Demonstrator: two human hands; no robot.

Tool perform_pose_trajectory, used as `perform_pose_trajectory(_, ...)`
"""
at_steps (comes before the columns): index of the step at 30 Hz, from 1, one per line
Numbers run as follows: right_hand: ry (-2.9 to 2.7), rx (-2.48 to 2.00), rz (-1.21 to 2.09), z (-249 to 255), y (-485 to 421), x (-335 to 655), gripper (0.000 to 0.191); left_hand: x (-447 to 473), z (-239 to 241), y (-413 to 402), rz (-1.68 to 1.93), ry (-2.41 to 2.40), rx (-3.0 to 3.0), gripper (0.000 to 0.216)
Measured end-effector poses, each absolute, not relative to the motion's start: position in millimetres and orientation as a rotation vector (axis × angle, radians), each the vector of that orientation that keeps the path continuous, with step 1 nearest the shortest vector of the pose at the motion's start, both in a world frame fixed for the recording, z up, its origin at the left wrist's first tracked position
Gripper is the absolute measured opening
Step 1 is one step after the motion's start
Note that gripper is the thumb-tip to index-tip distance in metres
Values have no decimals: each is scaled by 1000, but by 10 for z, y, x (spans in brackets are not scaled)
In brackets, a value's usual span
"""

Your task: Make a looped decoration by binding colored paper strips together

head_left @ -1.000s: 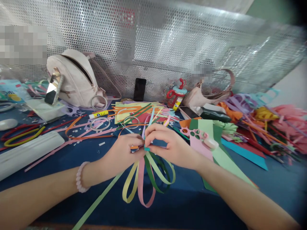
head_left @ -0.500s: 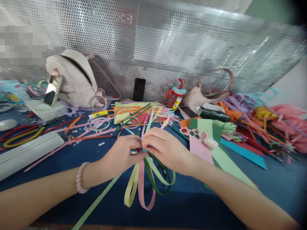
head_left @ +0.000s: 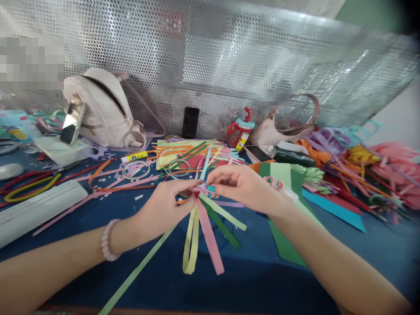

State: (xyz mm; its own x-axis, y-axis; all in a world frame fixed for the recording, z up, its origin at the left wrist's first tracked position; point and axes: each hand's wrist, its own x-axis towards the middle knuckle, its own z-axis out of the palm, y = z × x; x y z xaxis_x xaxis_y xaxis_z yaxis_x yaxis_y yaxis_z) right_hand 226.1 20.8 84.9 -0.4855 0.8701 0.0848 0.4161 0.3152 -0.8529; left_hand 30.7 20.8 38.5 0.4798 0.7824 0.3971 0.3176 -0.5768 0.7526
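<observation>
Over the middle of the table, my left hand [head_left: 164, 205] pinches the gathered ends of a fan of looped paper strips. A yellow loop [head_left: 187, 249], a pink strip [head_left: 211, 238], a dark green strip [head_left: 225, 225] and a pale green strip [head_left: 229, 213] hang below the fingers. My right hand [head_left: 247, 188] is closed at the same joint, thumb and fingertips at a lilac strip [head_left: 204, 187]; the exact grip is partly hidden. One long light green strip [head_left: 138, 271] slants beneath my left hand toward the table's front edge.
Behind my hands lies a pile of cut strips [head_left: 164, 153], with metal rings [head_left: 136, 177] and a glue stick [head_left: 134, 157]. Scissors [head_left: 33, 188] and a white roll [head_left: 42, 210] are left. Green paper sheets [head_left: 288, 240] lie right. A backpack [head_left: 101, 105] and phone [head_left: 190, 122] stand behind.
My right hand has shifted slightly up and right, its thumb now showing. The hanging loops have swung and appear narrower, the pink one now seen nearly flat.
</observation>
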Motion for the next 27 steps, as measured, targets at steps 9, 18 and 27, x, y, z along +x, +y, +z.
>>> perform_pose_trajectory(9, -2139, -1246, 1087, 826, 207, 2225, 6, 299, 399, 208, 1066, 875, 2199, 28)
perform_pose_trajectory(18, -2193, -1225, 962, 810, 190, 2197, 11, 301, 395, 168, 1080, 889, 2260, 29)
perform_pose_trajectory(27, -2233, -1235, 949, 823, 191, 2196, 12, 298, 424, 160, 1079, 903, 2269, 28)
